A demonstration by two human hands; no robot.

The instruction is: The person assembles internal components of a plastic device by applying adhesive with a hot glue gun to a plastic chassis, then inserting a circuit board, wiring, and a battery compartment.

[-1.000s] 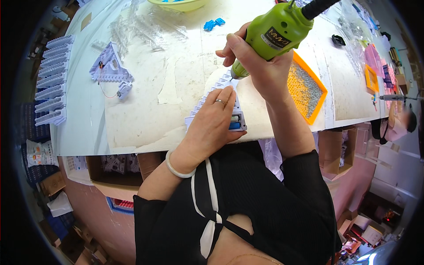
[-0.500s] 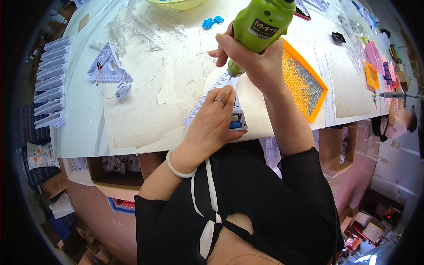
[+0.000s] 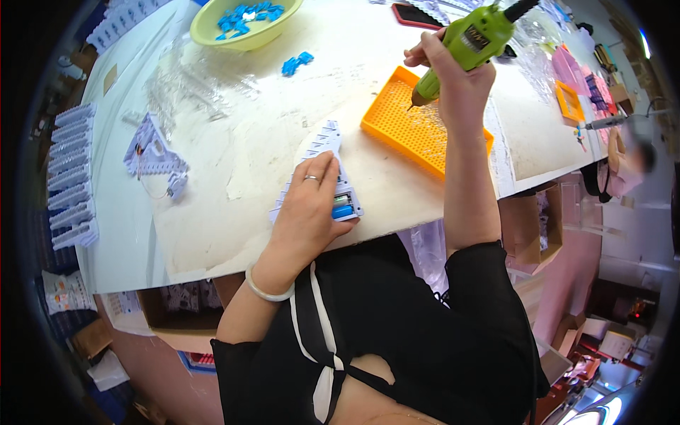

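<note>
My right hand (image 3: 464, 88) is closed round a green electric screwdriver (image 3: 471, 42). Its tip points down over an orange perforated tray (image 3: 397, 134), the far part of which lies behind the tool and my forearm. My left hand (image 3: 308, 202) rests on a pale lavender triangular plastic housing (image 3: 328, 140) with stepped edges, the thumb at its near edge and the fingers across the top. Beside that thumb, a compartment in the housing shows a blue battery (image 3: 342, 212) and another cell. My palm hides much of the housing.
A similar housing (image 3: 149, 152) with wires lies at left, near a row of stacked lavender parts (image 3: 71, 177). Clear plastic pieces (image 3: 188, 88) and a yellow bowl (image 3: 248, 41) of blue parts stand farther back. Open cartons (image 3: 528, 227) sit below the table edge.
My right hand has lifted the screwdriver off the housing and carried it right, over the orange tray. My left hand stays on the housing. The whole view has shifted, bringing the bowl further in.
</note>
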